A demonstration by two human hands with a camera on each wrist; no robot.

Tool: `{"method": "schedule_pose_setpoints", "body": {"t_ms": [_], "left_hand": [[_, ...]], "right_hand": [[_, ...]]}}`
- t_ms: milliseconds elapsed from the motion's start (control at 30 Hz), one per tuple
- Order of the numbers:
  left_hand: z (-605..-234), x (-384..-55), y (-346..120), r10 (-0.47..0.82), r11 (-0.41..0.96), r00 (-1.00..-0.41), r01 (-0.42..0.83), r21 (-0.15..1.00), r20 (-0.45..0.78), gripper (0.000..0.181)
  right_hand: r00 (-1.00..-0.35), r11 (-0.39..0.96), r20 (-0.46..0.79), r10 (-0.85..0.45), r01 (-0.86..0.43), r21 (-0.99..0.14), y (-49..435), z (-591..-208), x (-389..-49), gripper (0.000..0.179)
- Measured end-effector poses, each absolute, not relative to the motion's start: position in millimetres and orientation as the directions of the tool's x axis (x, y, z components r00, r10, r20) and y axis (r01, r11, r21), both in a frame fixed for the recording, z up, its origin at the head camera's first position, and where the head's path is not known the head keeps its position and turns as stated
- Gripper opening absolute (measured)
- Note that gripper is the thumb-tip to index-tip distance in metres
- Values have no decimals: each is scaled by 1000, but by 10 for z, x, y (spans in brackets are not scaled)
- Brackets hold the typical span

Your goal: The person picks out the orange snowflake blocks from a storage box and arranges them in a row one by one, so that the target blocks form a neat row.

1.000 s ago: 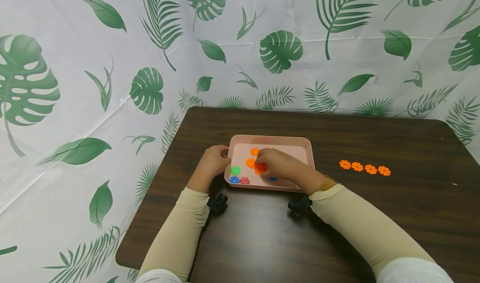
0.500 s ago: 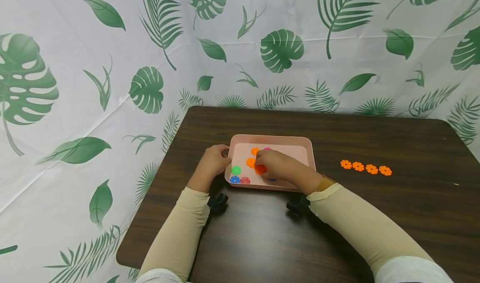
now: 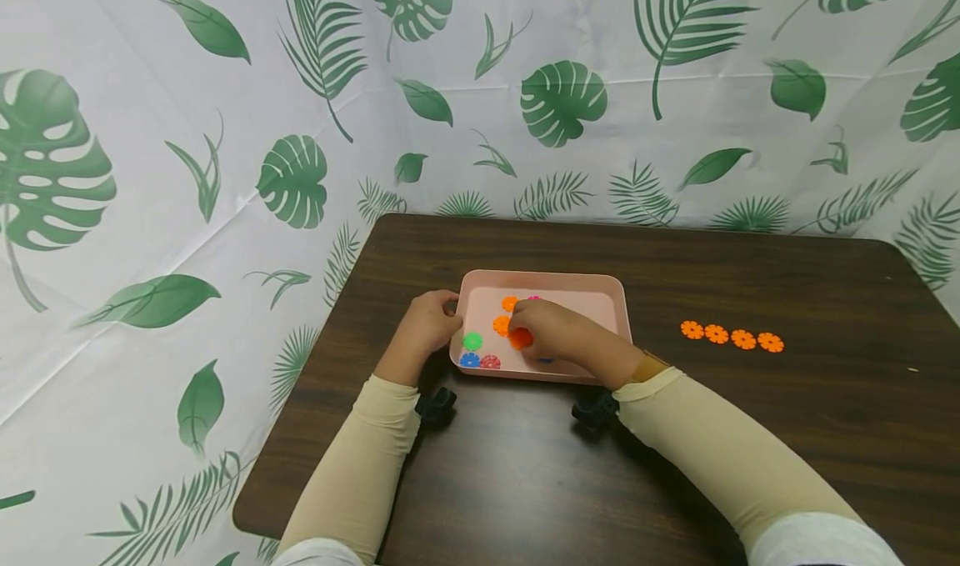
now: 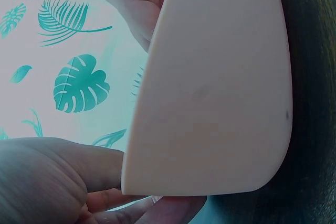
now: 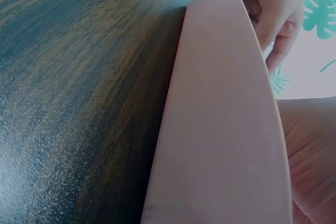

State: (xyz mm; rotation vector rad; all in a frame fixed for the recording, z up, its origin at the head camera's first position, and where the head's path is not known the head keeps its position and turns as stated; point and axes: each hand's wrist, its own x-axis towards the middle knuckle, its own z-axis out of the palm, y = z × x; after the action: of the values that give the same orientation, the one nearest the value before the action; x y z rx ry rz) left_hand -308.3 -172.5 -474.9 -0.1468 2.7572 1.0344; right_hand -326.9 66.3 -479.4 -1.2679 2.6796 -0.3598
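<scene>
Head cam: L hand (image 3: 429,324) has hold of the L end of the pink tray (image 3: 540,280), which sits mid-worktop (image 3: 487,483). R hand (image 3: 555,328) is over the tray, fingers curled down at an orange disc (image 3: 521,338); tips hidden, so can't tell if it's pinched. Also in tray: two more orange discs (image 3: 502,325) nearby, plus green disc (image 3: 472,342), blue disc (image 3: 470,359) & red disc (image 3: 490,362) near L front corner. Row of 4 orange discs (image 3: 716,334) on worktop, R of tray.

L wrist cam: tray wall fills centre; L hand grips its corner, some fingers underneath.

R wrist cam: tray wall blocks R hand's fingertips.
</scene>
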Motion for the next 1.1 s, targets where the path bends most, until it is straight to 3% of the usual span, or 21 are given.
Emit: {"method": "schedule_pose_setpoints", "body": {"t_ms": [267, 500, 700, 1100], "left_hand": [[-4770, -3082, -1689, -21, 749, -974, -165, 642, -225, 54], [-4786, -3080, -1664, -13, 752, -974, -159, 640, -227, 54], [-4769, -3066, -1678, -21, 746, -971, -173, 643, -237, 53], [-4734, -3053, -1693, -20, 760, -977, -151, 632, -210, 53]], "right_hand": [[-673, 622, 4, -740, -686, -377, 861, -4684, -3259, 29], [-793, 698, 27, -609, -551, -457, 1224, -4521, -3254, 32], [-836, 687, 101, -540, -507, -521, 1683, -4396, -3272, 31], [-939, 829, 67, -336, -329, -452, 2846, -4284, -3039, 31]]}}
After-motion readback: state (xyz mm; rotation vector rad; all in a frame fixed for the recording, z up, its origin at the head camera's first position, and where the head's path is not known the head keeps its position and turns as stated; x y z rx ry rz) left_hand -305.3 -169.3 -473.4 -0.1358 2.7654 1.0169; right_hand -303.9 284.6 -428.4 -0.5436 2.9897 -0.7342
